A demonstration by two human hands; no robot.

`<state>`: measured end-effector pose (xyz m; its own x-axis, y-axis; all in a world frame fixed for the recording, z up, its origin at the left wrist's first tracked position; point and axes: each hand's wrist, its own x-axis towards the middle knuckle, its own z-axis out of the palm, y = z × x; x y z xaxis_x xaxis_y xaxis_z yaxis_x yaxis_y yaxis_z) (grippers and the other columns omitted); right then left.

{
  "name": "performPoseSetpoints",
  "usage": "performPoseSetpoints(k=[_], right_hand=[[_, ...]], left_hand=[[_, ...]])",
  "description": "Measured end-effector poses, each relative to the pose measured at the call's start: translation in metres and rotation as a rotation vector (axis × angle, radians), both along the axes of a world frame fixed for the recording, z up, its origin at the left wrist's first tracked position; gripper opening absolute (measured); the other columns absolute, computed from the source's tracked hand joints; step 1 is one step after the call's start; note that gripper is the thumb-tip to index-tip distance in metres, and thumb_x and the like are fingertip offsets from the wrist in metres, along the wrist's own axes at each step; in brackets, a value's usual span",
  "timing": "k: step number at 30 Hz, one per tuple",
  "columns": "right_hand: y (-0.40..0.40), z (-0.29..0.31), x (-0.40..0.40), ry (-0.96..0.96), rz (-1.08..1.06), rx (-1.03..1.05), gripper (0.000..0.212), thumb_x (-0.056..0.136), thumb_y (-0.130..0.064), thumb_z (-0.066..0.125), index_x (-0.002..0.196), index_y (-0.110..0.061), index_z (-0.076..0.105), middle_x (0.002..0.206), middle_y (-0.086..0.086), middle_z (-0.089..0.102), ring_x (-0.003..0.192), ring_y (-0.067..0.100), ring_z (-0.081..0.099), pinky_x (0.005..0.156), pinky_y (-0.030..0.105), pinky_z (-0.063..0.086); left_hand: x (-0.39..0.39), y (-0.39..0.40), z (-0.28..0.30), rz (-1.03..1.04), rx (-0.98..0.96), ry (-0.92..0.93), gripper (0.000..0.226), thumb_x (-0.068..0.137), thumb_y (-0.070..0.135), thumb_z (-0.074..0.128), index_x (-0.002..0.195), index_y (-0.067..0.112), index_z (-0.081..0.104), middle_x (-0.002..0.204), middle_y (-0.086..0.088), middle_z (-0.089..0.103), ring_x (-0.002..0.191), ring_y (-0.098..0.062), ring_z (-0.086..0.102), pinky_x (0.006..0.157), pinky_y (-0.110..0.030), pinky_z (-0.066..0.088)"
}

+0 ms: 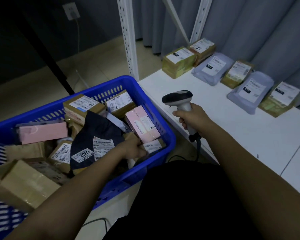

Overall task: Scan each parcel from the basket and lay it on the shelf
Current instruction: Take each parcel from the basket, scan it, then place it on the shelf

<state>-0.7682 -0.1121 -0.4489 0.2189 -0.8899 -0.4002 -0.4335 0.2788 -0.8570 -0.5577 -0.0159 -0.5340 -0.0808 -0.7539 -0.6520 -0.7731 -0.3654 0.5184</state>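
We see a tiled floor (33, 94) and grey curtains (249, 28) behind the white shelf board (249, 135) bearing six labelled parcels (213, 68), the parcel-filled blue plastic basket (156, 118) beside it, our right hand (192, 118) gripping the grey handheld scanner (178, 98), our left hand (135, 148) grasping a small brown parcel (152, 146) inside.

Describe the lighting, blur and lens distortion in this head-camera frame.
Head view: dim, bluish light overall, with the top-left corner almost black; the white shelf is the brightest area; the blue basket rim and shelf edge bow from the wide-angle lens; most parcel labels are too soft to read, though "2003" on the black bag is legible; the left hand and right hand with the scanner look slightly soft.
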Motion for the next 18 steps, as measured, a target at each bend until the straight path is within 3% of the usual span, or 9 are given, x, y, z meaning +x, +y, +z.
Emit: performPoseSetpoints(k=[2, 3, 5, 7, 9, 11, 14, 18], right_hand=[[0.002, 0.002, -0.002, -0.008, 0.000, 0.002, 0.012, 0.085, -0.017, 0.068, 0.086, -0.013, 0.056, 0.067, 0.005, 0.057, 0.052, 0.015, 0.050, 0.052, 0.027, 0.044], [0.003, 0.003, -0.004, -0.017, -0.004, 0.005, 0.012, 0.085, -0.017, 0.068, 0.086, -0.013, 0.056, 0.066, 0.005, 0.057, 0.052, 0.016, 0.050, 0.052, 0.028, 0.043], [0.004, 0.008, -0.008, -0.044, -0.025, 0.011, 0.013, 0.085, -0.017, 0.069, 0.088, -0.011, 0.057, 0.064, 0.006, 0.057, 0.051, 0.016, 0.049, 0.052, 0.028, 0.043], [0.006, 0.014, -0.014, -0.092, -0.076, 0.013, 0.013, 0.086, -0.016, 0.069, 0.088, -0.011, 0.058, 0.063, 0.006, 0.056, 0.049, 0.015, 0.048, 0.051, 0.027, 0.042], [0.007, 0.023, -0.022, -0.156, -0.144, 0.010, 0.011, 0.087, -0.016, 0.069, 0.087, -0.012, 0.059, 0.064, 0.007, 0.055, 0.049, 0.015, 0.046, 0.050, 0.026, 0.042], [0.008, 0.034, -0.032, -0.232, -0.225, 0.001, 0.011, 0.088, -0.016, 0.068, 0.090, -0.010, 0.059, 0.066, 0.007, 0.056, 0.050, 0.016, 0.046, 0.051, 0.027, 0.042], [0.007, 0.051, -0.047, -0.356, -0.339, -0.052, 0.017, 0.088, -0.022, 0.070, 0.095, -0.011, 0.060, 0.072, 0.007, 0.062, 0.050, 0.015, 0.048, 0.052, 0.027, 0.044], [0.006, 0.062, -0.065, -0.465, -0.467, -0.130, 0.037, 0.083, -0.033, 0.074, 0.111, -0.012, 0.061, 0.097, 0.007, 0.069, 0.053, 0.012, 0.053, 0.054, 0.027, 0.048]], left_hand=[[0.005, 0.002, 0.017, 0.088, -0.040, 0.045, 0.010, 0.087, 0.021, 0.062, 0.091, 0.012, 0.063, 0.085, 0.003, 0.062, 0.080, -0.012, 0.058, 0.070, -0.024, 0.043], [0.006, 0.002, 0.026, 0.141, -0.080, 0.075, 0.008, 0.089, 0.022, 0.062, 0.087, 0.014, 0.061, 0.080, 0.003, 0.059, 0.073, -0.010, 0.054, 0.067, -0.024, 0.041], [0.008, 0.002, 0.044, 0.188, -0.157, 0.101, 0.015, 0.088, 0.027, 0.064, 0.099, 0.016, 0.062, 0.090, 0.002, 0.062, 0.081, -0.010, 0.057, 0.071, -0.026, 0.044], [0.007, 0.002, 0.067, 0.203, -0.247, 0.082, 0.030, 0.084, 0.032, 0.068, 0.111, 0.021, 0.060, 0.106, 0.003, 0.064, 0.097, -0.013, 0.059, 0.084, -0.030, 0.049], [0.005, -0.001, 0.088, 0.174, -0.324, 0.042, 0.030, 0.080, 0.038, 0.069, 0.107, 0.032, 0.057, 0.110, 0.008, 0.063, 0.101, -0.011, 0.059, 0.090, -0.035, 0.050], [-0.002, -0.005, 0.112, 0.132, -0.389, 0.027, 0.032, 0.081, 0.040, 0.069, 0.108, 0.034, 0.055, 0.111, 0.010, 0.062, 0.101, -0.011, 0.058, 0.091, -0.038, 0.050], [-0.020, -0.017, 0.141, 0.134, -0.521, -0.001, 0.052, 0.079, 0.045, 0.067, 0.128, 0.030, 0.053, 0.117, 0.007, 0.061, 0.103, -0.015, 0.059, 0.090, -0.040, 0.051], [-0.060, -0.042, 0.166, 0.095, -0.648, 0.042, 0.057, 0.081, 0.041, 0.066, 0.134, 0.030, 0.048, 0.113, 0.010, 0.054, 0.106, -0.015, 0.056, 0.088, -0.030, 0.047]])
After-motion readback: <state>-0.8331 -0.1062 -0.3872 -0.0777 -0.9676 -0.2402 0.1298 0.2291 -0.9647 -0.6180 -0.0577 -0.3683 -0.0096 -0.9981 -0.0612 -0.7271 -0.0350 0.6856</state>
